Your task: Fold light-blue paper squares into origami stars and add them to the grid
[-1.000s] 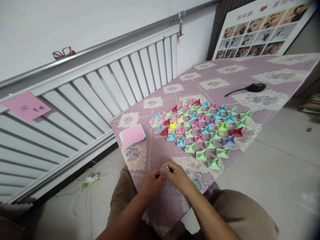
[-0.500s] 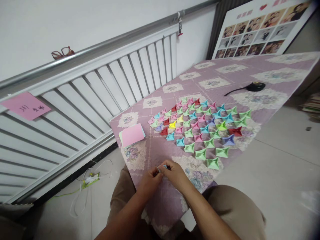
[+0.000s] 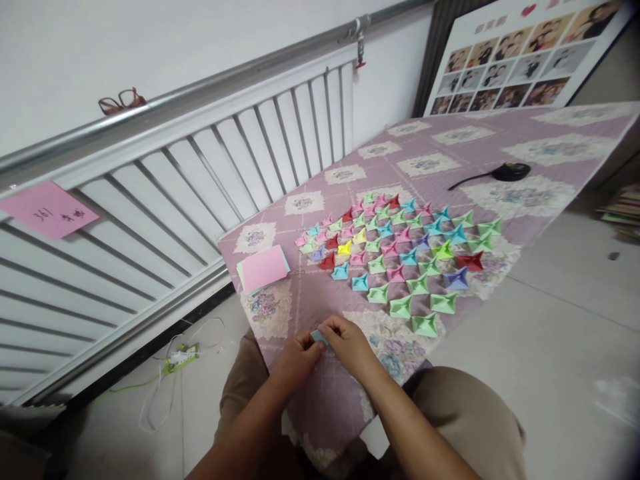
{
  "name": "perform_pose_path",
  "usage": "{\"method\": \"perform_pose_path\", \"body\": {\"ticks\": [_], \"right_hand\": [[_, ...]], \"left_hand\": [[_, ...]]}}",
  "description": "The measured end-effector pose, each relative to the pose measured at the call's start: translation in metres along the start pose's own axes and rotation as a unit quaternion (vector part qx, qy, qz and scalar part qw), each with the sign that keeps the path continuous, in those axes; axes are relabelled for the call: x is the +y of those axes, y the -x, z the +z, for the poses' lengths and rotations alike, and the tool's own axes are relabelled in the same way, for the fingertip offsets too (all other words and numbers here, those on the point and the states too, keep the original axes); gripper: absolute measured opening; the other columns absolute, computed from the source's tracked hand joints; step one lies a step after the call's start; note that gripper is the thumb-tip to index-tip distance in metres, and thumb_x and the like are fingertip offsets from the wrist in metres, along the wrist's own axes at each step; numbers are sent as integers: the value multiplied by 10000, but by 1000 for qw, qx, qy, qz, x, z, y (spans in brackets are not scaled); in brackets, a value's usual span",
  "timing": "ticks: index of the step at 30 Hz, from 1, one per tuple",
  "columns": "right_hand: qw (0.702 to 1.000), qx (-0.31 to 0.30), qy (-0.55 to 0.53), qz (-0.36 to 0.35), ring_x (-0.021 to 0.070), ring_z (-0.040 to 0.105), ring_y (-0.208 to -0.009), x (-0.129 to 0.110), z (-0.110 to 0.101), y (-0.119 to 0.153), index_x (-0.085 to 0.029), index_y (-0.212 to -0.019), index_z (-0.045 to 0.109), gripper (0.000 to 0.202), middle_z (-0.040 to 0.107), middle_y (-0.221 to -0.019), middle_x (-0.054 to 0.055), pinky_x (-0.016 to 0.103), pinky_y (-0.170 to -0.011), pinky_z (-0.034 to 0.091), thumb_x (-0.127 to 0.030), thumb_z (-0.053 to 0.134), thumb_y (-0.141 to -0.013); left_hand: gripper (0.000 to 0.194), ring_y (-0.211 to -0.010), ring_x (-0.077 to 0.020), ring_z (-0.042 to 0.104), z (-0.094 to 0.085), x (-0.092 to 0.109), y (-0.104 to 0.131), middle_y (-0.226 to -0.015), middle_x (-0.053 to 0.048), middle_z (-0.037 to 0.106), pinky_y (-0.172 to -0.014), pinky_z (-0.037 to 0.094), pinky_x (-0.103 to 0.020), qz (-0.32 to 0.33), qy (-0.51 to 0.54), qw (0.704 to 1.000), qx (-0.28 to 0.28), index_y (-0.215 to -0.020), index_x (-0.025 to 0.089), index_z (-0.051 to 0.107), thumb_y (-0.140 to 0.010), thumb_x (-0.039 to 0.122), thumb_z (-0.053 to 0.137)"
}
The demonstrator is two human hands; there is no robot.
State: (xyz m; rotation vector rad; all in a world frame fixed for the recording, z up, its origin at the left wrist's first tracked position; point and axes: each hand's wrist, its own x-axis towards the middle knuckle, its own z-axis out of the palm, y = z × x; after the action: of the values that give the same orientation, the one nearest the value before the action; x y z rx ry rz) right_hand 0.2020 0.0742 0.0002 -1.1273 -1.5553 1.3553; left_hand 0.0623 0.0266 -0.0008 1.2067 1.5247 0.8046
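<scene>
While the left hand (image 3: 299,357) and right hand (image 3: 350,345) pinch a small blue paper (image 3: 319,337) between nearly closed fingertips over the near end of the table (image 3: 327,403), an uneven pull from either thumb could crease it crookedly.

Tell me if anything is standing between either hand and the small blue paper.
Nothing visible is: the left hand and the right hand both have fingers on the small blue paper. The paper stack and the folded paper pieces lie apart from both hands.
</scene>
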Motion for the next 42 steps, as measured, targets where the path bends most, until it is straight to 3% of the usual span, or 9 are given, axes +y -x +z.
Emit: {"method": "perform_pose_path", "body": {"ticks": [3, 8, 16, 20, 25, 31, 34, 42], "right_hand": [[1000, -3, 2, 5, 127, 503, -630, 0, 1, -2, -199, -654, 578, 215, 569, -636, -23, 246, -598, 390, -374, 534, -771], [999, -23, -23, 10, 127, 506, -642, -3, 1, -2, -196, -687, 595, 214, 562, -650, -24, 246, -616, 398, -382, 538, -776], [998, -51, -48, 5, 128, 489, -634, -4, -5, 0, -201, -681, 566, 251, 537, -645, -27, 246, -608, 401, -411, 512, -808], [999, -32, -9, -5, 129, 473, -621, -3, -3, 0, -210, -661, 532, 244, 510, -623, -32, 243, -589, 379, -393, 486, -816], [1000, -7, 2, 4, 136, 493, -638, -2, -2, -3, -207, -654, 534, 262, 527, -632, -24, 255, -611, 390, -401, 471, -818], [995, -36, -84, 32, 144, 564, -687, 1, -5, -5, -193, -803, 587, 213, 610, -725, -7, 270, -667, 442, -400, 548, -774], [995, -65, -76, 30, 149, 588, -684, 4, -6, -4, -189, -817, 591, 182, 636, -728, 0, 270, -656, 448, -360, 569, -758], [995, -69, 70, -22, 147, 598, -704, 11, -8, -3, -205, -823, 620, 111, 658, -749, -1, 256, -664, 443, -246, 533, -766]], "left_hand": [[224, -681, -132, 512, -4, 9, -2, -764, -1, 605, -617, 410, -232, 29, -16, 999, 25, -919, 166, 634, -782, 325, 559], [234, -664, -129, 488, -8, 16, -3, -661, 16, 550, -632, 389, -236, 34, -31, 996, 82, -729, 158, 600, -797, 377, 550], [230, -610, -111, 452, -8, 11, -2, -605, 33, 502, -599, 367, -225, 17, -16, 997, 72, -691, 164, 574, -787, 371, 550], [240, -622, -113, 455, -6, 11, -3, -620, 32, 508, -602, 361, -225, 35, -15, 996, 77, -681, 172, 575, -784, 388, 557], [248, -573, -105, 445, -3, 8, -7, -591, 39, 502, -575, 355, -226, 2, 27, 996, 82, -706, 171, 585, -789, 403, 559], [219, -541, -101, 467, -2, 4, -11, -594, 34, 527, -553, 382, -227, -33, 106, 992, 67, -785, 166, 595, -776, 384, 567], [186, -534, -93, 469, -3, 2, -11, -612, 32, 539, -539, 384, -220, -37, 138, 988, 58, -809, 158, 591, -756, 336, 585], [149, -644, -103, 533, -12, 6, -10, -776, 3, 612, -606, 420, -221, 5, -10, 998, 60, -902, 156, 607, -763, 172, 557]]}}
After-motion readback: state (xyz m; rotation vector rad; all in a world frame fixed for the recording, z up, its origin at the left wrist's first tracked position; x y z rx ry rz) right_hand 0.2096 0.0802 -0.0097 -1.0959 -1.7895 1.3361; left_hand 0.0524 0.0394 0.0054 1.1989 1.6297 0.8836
